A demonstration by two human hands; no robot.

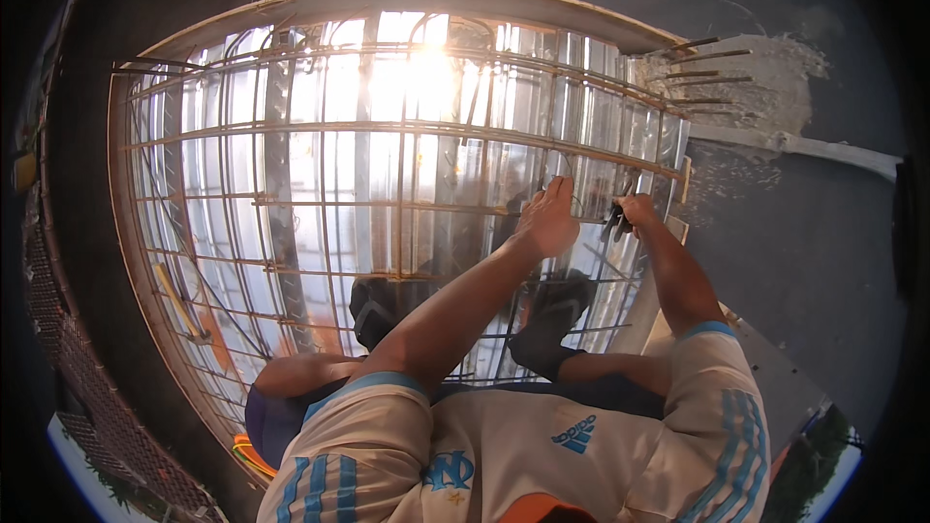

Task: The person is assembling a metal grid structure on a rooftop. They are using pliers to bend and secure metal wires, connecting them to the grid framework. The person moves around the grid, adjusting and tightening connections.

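My right hand (636, 211) is closed round the dark handles of pincers (616, 221), at the right side of a rebar grid (455, 206). Just left of it, my left hand (549, 221) reaches over the bars, back upward, its fingers stretched out and slightly apart. A thin wire (579, 201) curves beside that hand; whether the fingers touch it I cannot tell. Ribbed shiny metal sheeting (344, 174) lies under the bars. The tips of the pincers are hard to make out against the bars.
A wooden edge board (320, 2) frames the grid. My dark-shod feet (542, 324) stand among the bars. Bar ends (712, 77) stick out over rough concrete (775, 87) at the right. A yellow-handled tool (179, 300) lies at the left. Strong glare covers the upper middle.
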